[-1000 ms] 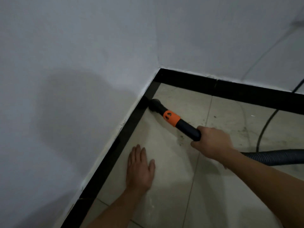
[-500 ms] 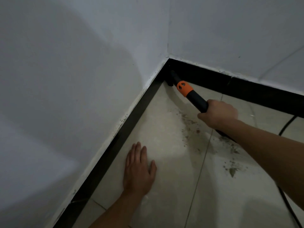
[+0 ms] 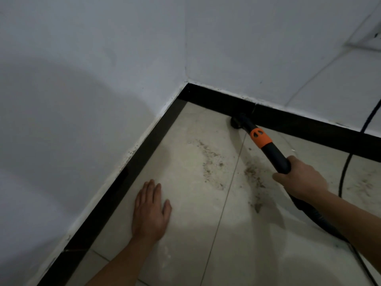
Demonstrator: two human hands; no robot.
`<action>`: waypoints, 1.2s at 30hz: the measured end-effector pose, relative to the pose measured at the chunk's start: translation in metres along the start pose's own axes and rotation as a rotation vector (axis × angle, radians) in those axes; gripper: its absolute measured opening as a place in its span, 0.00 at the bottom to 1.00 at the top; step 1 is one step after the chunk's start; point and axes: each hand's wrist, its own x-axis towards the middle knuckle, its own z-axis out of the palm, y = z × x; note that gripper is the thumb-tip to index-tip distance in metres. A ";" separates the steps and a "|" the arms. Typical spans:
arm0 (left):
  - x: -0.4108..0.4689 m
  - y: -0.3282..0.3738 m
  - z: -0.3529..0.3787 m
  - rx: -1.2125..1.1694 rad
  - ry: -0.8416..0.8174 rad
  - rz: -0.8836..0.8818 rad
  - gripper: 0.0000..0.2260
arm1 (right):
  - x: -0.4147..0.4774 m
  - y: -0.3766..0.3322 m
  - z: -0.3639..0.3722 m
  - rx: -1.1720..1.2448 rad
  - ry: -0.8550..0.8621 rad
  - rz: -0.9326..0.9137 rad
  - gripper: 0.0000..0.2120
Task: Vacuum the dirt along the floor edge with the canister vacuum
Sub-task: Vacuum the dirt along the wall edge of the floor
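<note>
Right hand (image 3: 301, 178) with fingers curled round the black vacuum wand (image 3: 274, 153), which bears an orange collar (image 3: 260, 138); its round nozzle (image 3: 237, 121) sits against the black skirting (image 3: 309, 125) near the corner (image 3: 186, 87). Left hand (image 3: 149, 211) lies flat, fingers straight, on the tiled floor (image 3: 185, 254) beside scattered dirt (image 3: 212, 164)

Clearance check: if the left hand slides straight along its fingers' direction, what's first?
The left hand crosses bare tile, then likely meets the black baseboard of the left wall, missing the dirt.

No readable text, labels, brand names, numbers or signs anywhere, near or far, left or right.
</note>
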 end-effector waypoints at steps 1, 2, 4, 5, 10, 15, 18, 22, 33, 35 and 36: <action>0.000 0.000 0.000 0.002 0.004 -0.001 0.27 | -0.003 0.006 0.000 0.025 0.013 -0.002 0.14; 0.000 0.000 0.001 0.006 0.003 -0.003 0.27 | -0.006 0.009 0.001 0.044 0.034 -0.012 0.14; 0.000 0.000 0.003 0.011 0.003 -0.007 0.28 | -0.007 0.006 0.002 0.069 0.058 -0.044 0.13; 0.000 0.000 0.004 0.010 0.004 -0.007 0.28 | -0.004 0.001 0.002 0.075 0.048 -0.059 0.12; 0.003 0.000 0.004 -0.010 0.008 -0.016 0.27 | 0.025 -0.050 -0.005 0.336 -0.121 -0.051 0.11; 0.002 -0.001 0.003 -0.021 0.024 0.008 0.25 | 0.021 -0.092 -0.016 0.597 -0.336 -0.065 0.10; 0.003 -0.002 0.003 -0.032 0.028 0.009 0.25 | 0.005 -0.090 -0.010 0.565 -0.450 -0.123 0.09; 0.002 -0.004 0.003 -0.035 0.014 0.001 0.25 | -0.012 -0.067 -0.008 0.544 -0.391 -0.107 0.09; 0.001 -0.002 0.002 0.015 -0.015 -0.007 0.27 | -0.034 -0.055 0.003 0.030 -0.074 -0.174 0.11; 0.001 -0.002 0.003 0.010 -0.011 -0.005 0.27 | -0.033 -0.062 0.006 -0.113 0.010 -0.208 0.13; 0.001 -0.003 0.003 0.006 -0.007 -0.004 0.27 | -0.031 -0.064 0.007 -0.170 0.030 -0.224 0.13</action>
